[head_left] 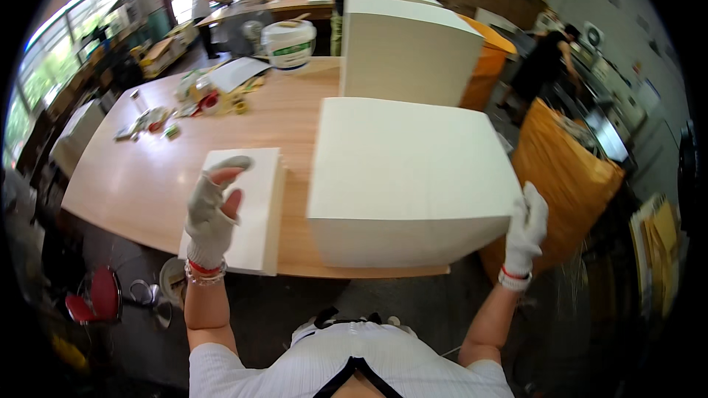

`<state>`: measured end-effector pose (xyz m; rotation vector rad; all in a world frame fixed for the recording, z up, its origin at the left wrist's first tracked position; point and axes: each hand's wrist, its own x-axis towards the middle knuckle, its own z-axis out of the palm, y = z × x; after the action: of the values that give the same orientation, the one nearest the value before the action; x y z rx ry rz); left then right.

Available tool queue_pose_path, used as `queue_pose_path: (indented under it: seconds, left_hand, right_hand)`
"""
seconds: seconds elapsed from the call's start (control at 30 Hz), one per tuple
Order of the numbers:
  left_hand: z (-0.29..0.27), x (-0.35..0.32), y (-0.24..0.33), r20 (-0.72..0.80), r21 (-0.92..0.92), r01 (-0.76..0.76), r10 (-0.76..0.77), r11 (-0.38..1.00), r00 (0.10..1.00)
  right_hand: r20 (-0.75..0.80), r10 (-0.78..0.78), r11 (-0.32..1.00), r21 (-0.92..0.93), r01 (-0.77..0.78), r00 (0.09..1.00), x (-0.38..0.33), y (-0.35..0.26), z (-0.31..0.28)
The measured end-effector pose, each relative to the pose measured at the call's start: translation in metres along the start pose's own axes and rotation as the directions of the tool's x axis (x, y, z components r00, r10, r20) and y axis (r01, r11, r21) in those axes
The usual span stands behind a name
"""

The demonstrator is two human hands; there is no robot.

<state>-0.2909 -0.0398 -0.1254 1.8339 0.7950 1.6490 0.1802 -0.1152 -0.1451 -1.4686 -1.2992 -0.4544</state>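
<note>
A tall stack of white paper sits at the table's front edge, in front of me. My right hand, in a white glove, is at the stack's right side with its fingers stretched out. To the left lies a lower stack of white sheets, partly covered by my left hand. That hand is raised over it, thumb and forefinger curved apart with nothing between them. Its glove leaves the thumb and part of the forefinger bare. Whether either hand touches paper is hard to tell.
More tall white stacks stand behind on the wooden table. A white bucket, tape rolls and small clutter lie farther left. An orange sack stands at the right, a red chair at lower left. Other people work farther back.
</note>
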Motion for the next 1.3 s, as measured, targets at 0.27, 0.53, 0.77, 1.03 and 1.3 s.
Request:
queue_pose_path:
  seconds: [0.27, 0.53, 0.77, 1.03, 1.3]
  left_hand:
    - [0.206, 0.082, 0.071, 0.811, 0.110, -0.568, 0.257, 0.816, 0.526]
    - [0.288, 0.097, 0.032, 0.886, 0.236, -0.586, 0.076, 0.775, 0.458]
    - [0.284, 0.088, 0.027, 0.836, 0.116, -0.355, 0.102, 0.928, 0.539]
    - [0.278, 0.094, 0.030, 0.827, 0.071, -0.109, 0.003, 0.992, 0.562]
    - [0.279, 0.095, 0.027, 0.842, 0.104, -0.181, 0.010, 0.978, 0.540]
  right_hand:
    - [0.211, -0.288, 0.915, -0.226, 0.333, 0.934, 0.023, 0.038, -0.025]
    - [0.129, -0.528, 0.830, -0.129, 0.543, 0.839, 0.079, 0.008, 0.000]
    - [-0.080, -0.602, 0.798, -0.095, 0.595, 0.795, 0.072, 0.016, 0.019]
    - [-0.128, -0.357, 0.932, 0.022, 0.362, 0.925, 0.059, 0.023, 0.022]
    - [-0.208, -0.326, 0.936, 0.069, 0.346, 0.922, 0.060, 0.021, 0.023]
